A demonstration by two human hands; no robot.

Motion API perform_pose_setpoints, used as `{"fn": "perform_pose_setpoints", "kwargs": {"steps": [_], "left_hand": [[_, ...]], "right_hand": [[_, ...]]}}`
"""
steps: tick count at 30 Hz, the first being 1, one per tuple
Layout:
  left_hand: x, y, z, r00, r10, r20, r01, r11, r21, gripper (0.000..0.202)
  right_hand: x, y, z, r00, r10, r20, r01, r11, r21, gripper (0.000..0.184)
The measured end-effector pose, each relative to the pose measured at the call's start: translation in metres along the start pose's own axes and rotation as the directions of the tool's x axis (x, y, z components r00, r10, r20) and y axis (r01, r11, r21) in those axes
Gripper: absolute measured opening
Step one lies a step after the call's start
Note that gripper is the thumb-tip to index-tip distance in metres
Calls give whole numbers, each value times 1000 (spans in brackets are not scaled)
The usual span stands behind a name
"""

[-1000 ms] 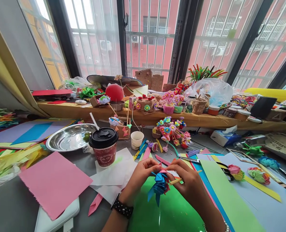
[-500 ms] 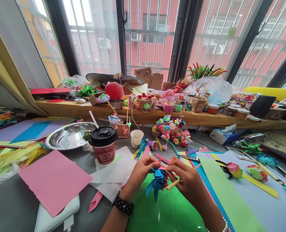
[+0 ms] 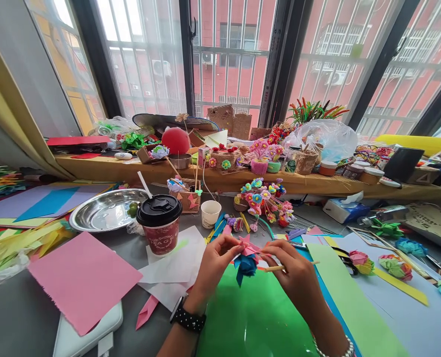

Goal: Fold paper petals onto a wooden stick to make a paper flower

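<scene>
A folded paper flower (image 3: pixel 247 265) in blue and pink is held up between my two hands, above a shiny green surface (image 3: pixel 257 317). My left hand (image 3: pixel 220 260) pinches its pink upper part from the left, fingers closed. On the other side my right hand (image 3: pixel 292 263) has its fingertips closed at the flower's right edge. A thin wooden stick (image 3: pixel 276 268) is also tucked in the right hand's fingers, lying nearly level. How the pink and blue pieces join is partly hidden by the fingers.
A lidded drink cup (image 3: pixel 160 230) with a straw stands left of my hands, by a steel plate (image 3: pixel 90 213). Pink paper (image 3: pixel 84 282) lies over a white power bank (image 3: pixel 88 339). A white paper cup (image 3: pixel 210 214) and scissors (image 3: pixel 298 244) are beyond. Finished paper flowers (image 3: pixel 395 266) lie right.
The flower has been tilted and turned, so more of its pink part shows on top. My right hand has shifted slightly up, and the stick now lies flatter.
</scene>
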State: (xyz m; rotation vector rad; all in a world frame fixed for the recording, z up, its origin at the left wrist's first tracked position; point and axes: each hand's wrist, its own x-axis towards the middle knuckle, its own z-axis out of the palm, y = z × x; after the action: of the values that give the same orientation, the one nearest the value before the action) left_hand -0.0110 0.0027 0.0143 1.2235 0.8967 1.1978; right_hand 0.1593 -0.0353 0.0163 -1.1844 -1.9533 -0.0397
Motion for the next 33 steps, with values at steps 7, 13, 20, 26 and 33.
{"fn": "perform_pose_setpoints", "kwargs": {"steps": [7,13,20,26,33], "left_hand": [[-6,-3,5,964,263,40,-265,959,102,8],[-11,-4,11,913,397,98,-409,888,211,3],[-16,-5,13,827,528,191,-557,728,400,4],[-16,-9,15,799,563,210,-590,668,454,8],[-19,-15,17,746,618,247,-639,562,525,12]], "right_hand": [[2,-4,-3,988,154,-18,-152,984,89,17],[2,-7,-2,975,219,45,-223,968,113,16],[3,-8,2,950,303,72,-308,948,76,26],[4,-10,2,923,361,134,-377,918,127,33],[5,-12,3,907,403,122,-417,900,127,35]]}}
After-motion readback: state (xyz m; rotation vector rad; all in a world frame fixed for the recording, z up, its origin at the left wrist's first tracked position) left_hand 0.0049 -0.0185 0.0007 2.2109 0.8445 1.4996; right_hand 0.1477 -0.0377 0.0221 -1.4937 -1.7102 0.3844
